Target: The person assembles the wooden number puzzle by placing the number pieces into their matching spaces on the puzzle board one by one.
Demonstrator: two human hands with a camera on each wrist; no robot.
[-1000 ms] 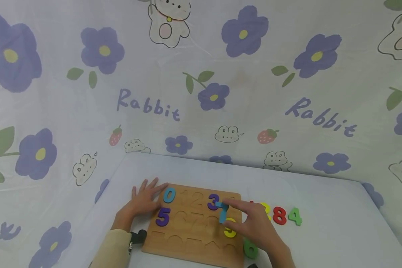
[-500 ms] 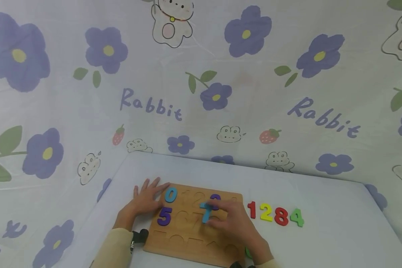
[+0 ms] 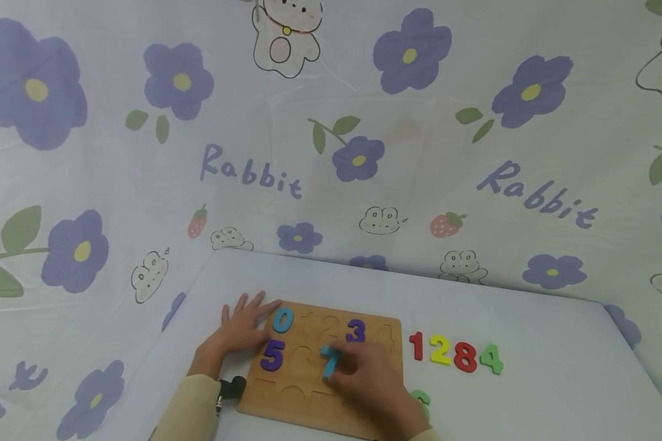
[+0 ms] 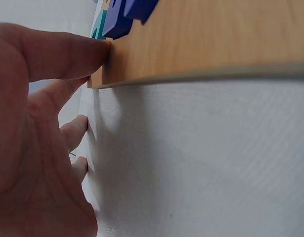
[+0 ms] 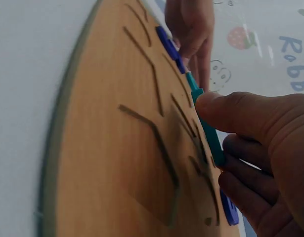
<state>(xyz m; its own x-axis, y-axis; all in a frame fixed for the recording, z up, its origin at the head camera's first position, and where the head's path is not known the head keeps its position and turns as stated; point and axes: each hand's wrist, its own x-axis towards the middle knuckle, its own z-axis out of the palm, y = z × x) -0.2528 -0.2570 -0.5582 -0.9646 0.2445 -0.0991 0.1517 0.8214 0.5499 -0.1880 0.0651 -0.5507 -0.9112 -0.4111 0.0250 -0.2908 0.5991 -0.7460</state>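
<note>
My right hand (image 3: 372,370) pinches a blue number 7 (image 3: 330,362) between thumb and fingers, over the middle of the wooden number puzzle board (image 3: 287,411). In the right wrist view the 7 (image 5: 208,129) stands tilted, its lower side close over the carved outlines. My left hand (image 3: 241,329) rests at the board's left edge, fingers spread. Its thumb touches the wood in the left wrist view, while other fingertips reach down to the white tabletop. On the board lie a blue 0 (image 3: 276,322), a purple 5 (image 3: 274,353) and a purple 3 (image 3: 358,331).
Right of the board, a red 1 (image 3: 417,347), yellow 2 (image 3: 440,352), red 8 (image 3: 466,357) and green 4 (image 3: 492,360) lie in a row on the white table (image 3: 557,380). A green 6 (image 3: 423,398) is partly hidden by the right forearm. Patterned cloth (image 3: 331,122) hangs behind.
My right hand has carried the blue 7 leftward from beside the purple 3 to the board's middle. The red 1 and yellow 2 have come into view; the yellow 9 is now hidden.
</note>
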